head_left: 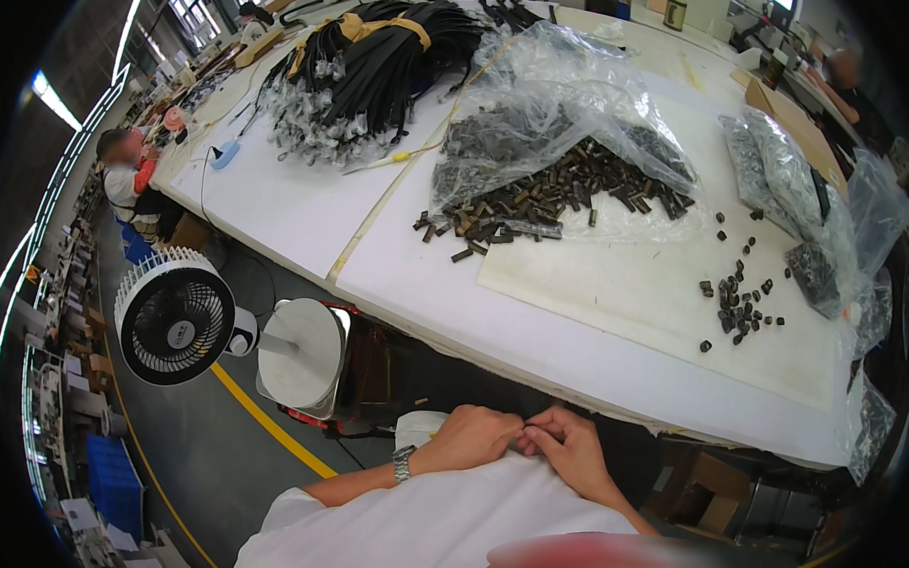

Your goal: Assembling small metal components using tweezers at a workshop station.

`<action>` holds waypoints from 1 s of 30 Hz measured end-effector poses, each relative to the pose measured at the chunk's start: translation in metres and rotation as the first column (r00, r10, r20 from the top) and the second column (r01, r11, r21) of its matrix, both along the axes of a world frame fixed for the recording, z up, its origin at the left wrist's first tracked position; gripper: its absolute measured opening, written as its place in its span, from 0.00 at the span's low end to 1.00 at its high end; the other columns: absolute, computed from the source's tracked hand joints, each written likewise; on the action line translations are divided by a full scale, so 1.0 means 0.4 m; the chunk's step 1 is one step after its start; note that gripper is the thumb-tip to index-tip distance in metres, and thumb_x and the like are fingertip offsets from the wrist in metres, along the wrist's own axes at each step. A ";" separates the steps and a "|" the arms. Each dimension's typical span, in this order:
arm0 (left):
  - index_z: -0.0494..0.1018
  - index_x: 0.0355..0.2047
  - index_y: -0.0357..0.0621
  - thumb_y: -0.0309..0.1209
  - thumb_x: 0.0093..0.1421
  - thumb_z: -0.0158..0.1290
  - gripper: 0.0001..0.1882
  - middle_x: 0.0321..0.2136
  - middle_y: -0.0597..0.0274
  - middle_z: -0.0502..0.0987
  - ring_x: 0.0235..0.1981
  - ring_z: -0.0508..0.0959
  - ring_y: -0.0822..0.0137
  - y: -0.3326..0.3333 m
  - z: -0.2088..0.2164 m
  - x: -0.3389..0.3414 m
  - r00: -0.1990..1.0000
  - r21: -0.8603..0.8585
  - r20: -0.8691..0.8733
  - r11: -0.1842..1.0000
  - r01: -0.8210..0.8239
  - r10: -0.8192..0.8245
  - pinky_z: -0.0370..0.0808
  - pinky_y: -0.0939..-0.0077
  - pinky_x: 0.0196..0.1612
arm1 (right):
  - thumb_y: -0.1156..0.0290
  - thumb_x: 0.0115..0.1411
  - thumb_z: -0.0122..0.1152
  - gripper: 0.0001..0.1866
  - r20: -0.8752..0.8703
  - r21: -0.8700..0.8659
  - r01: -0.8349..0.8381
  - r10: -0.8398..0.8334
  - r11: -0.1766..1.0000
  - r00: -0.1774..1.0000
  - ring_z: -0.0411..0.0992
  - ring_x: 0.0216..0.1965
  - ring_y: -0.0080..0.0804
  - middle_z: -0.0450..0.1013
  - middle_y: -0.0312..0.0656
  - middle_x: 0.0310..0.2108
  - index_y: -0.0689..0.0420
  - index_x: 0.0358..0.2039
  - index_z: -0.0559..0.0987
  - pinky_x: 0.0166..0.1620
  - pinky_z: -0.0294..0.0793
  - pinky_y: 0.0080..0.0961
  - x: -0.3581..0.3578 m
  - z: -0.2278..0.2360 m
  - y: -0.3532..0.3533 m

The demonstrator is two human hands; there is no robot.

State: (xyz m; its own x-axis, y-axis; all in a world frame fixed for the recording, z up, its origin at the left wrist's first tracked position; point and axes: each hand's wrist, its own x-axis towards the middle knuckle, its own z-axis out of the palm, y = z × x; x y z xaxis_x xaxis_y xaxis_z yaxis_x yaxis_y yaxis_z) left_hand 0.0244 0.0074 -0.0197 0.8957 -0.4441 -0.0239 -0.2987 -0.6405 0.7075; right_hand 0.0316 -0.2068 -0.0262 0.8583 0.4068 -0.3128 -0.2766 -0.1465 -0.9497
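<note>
My left hand (472, 437), with a wristwatch (402, 463) on its wrist, and my right hand (572, 450) meet fingertip to fingertip over my lap, just below the near edge of the white table (572, 363). Both have their fingers curled closed; anything pinched between them is hidden. On the table beyond lies a pile of small dark metal pieces (548, 199) spilling from a clear plastic bag (551, 97). A small cluster of dark parts (739, 304) rests on a beige mat (625, 285) to the right.
A bundle of black straps with metal ends (362, 70) lies at the far left of the table. More plastic bags (789, 176) sit along the right edge. A white fan (173, 316) and a round white stand (302, 354) stand on the floor at left. A seated person (128, 177) works far left.
</note>
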 end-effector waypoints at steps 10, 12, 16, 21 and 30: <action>0.84 0.35 0.45 0.28 0.64 0.60 0.04 0.26 0.54 0.83 0.26 0.83 0.51 0.014 0.016 0.002 0.993 -0.152 -0.121 0.988 -0.014 -0.005 0.78 0.63 0.30 | 0.76 0.71 0.61 0.06 -0.284 0.340 0.023 0.079 0.940 0.956 0.79 0.35 0.26 0.82 0.46 0.35 0.67 0.43 0.80 0.43 0.79 0.21 0.011 -0.011 -0.025; 0.84 0.36 0.43 0.29 0.66 0.59 0.05 0.25 0.55 0.83 0.24 0.83 0.55 0.018 0.014 0.007 0.989 -0.205 -0.142 0.979 0.017 -0.047 0.77 0.66 0.30 | 0.76 0.71 0.61 0.06 -0.337 0.374 0.052 0.084 0.926 0.938 0.79 0.35 0.26 0.82 0.46 0.36 0.67 0.44 0.80 0.43 0.79 0.21 0.012 -0.011 -0.031; 0.84 0.37 0.41 0.30 0.67 0.59 0.07 0.22 0.57 0.81 0.21 0.80 0.61 0.020 0.035 0.016 0.972 -0.325 -0.213 0.945 0.027 -0.101 0.75 0.69 0.29 | 0.75 0.70 0.63 0.07 -0.385 0.450 0.053 0.141 0.891 0.912 0.80 0.35 0.27 0.82 0.46 0.36 0.66 0.43 0.80 0.43 0.80 0.21 0.019 -0.046 -0.049; 0.84 0.37 0.41 0.34 0.71 0.57 0.11 0.19 0.66 0.76 0.19 0.70 0.76 0.020 0.068 0.028 0.887 -0.433 -0.420 0.901 -0.012 -0.190 0.67 0.77 0.25 | 0.75 0.70 0.64 0.06 -0.445 0.552 0.123 0.167 0.824 0.880 0.80 0.34 0.27 0.82 0.45 0.35 0.64 0.42 0.80 0.42 0.80 0.20 0.003 -0.060 -0.050; 0.83 0.40 0.37 0.33 0.74 0.54 0.12 0.23 0.72 0.75 0.24 0.69 0.82 0.020 0.083 0.017 0.714 -0.497 -0.670 0.837 -0.231 -0.201 0.64 0.83 0.27 | 0.76 0.68 0.65 0.05 -0.390 0.520 0.214 0.007 0.827 0.921 0.80 0.35 0.30 0.82 0.45 0.34 0.63 0.42 0.80 0.39 0.80 0.25 -0.021 -0.022 -0.030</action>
